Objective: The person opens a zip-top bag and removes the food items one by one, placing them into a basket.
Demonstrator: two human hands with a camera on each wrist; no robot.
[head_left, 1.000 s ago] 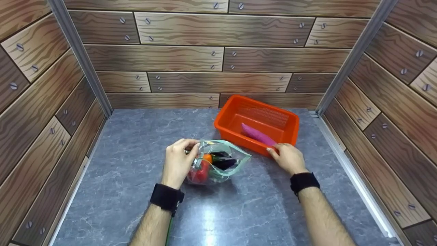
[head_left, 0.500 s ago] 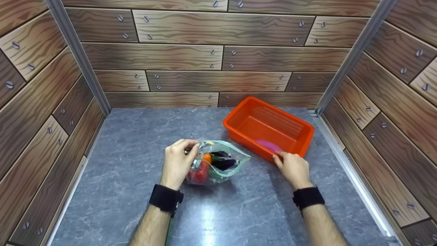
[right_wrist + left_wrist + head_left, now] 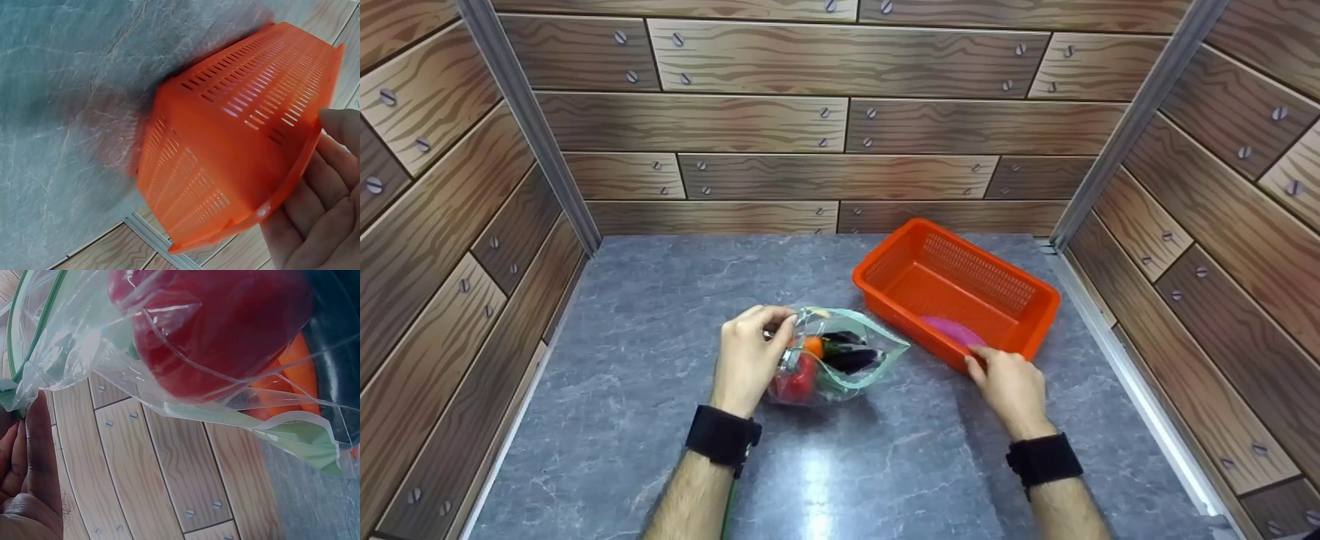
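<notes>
In the head view my left hand (image 3: 750, 356) pinches the green zip edge of a clear zip bag (image 3: 885, 375) at its left corner. The bag's mouth gapes. Inside lie a red pepper (image 3: 219, 332), dark eggplants (image 3: 851, 360) and something orange (image 3: 298, 368). To the right, my right hand (image 3: 1009, 386) grips the near rim of an orange plastic basket (image 3: 960, 285), thumb outside and fingers over the edge. A pink rounded thing (image 3: 952, 330) lies in the basket against its near wall, partly hidden by the rim.
A grey marbled tabletop (image 3: 675, 285) carries the bag and basket. Wood-print panels (image 3: 765, 124) enclose it at the back and both sides, joined by metal corner posts. The basket stands near the right back corner. Each wrist wears a black band (image 3: 724, 435).
My right hand has drawn the basket to the right and toward me, tilting it a little. The pink thing has slid down against the near wall. My left hand and the bag have hardly moved.
</notes>
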